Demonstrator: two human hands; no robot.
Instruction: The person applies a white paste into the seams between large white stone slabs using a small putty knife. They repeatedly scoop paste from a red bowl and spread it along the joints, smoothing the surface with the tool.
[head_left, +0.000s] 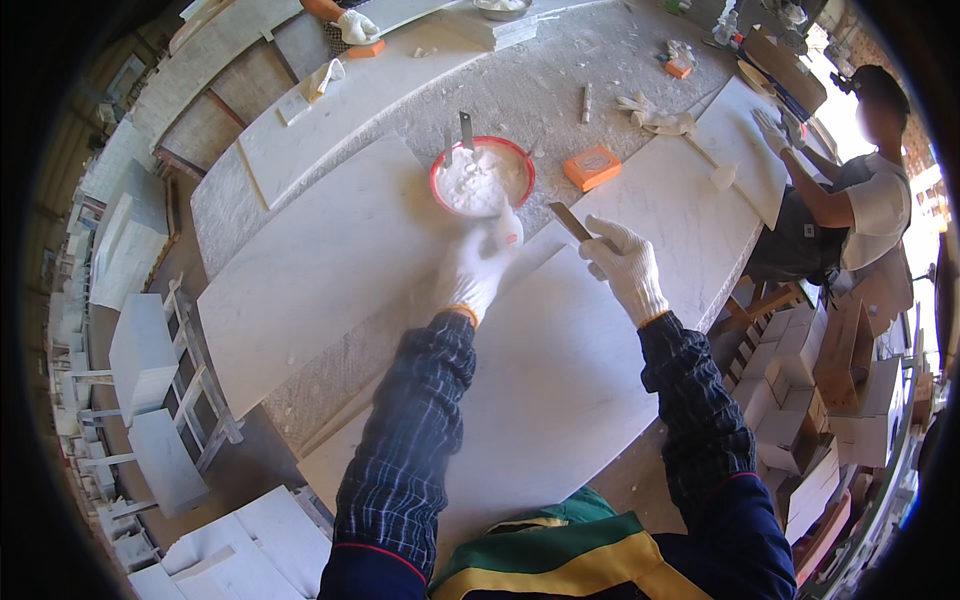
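My right hand (630,265), in a white knit glove, is closed round a flat scraper (570,220) whose narrow blade points up and left. Under it lies a large white stone-like slab (560,380). At the near edge of a red-rimmed bowl (434,190) is my left hand (472,268), gloved too and smeared by motion. A whitish piece with a small red mark (509,232) shows by its fingertips; whether the hand grips it I cannot make out. White paste (485,180) fills the bowl, and a putty knife (466,130) stands in it.
An orange block (591,167) lies right of the bowl. Another slab (330,240) is to the left. At right, a co-worker (850,190) bends over a slab (735,140) with gloved hands on it. Far off, another person's gloved hand (357,27) touches an orange block (367,48). Cardboard boxes (790,370) stand at lower right.
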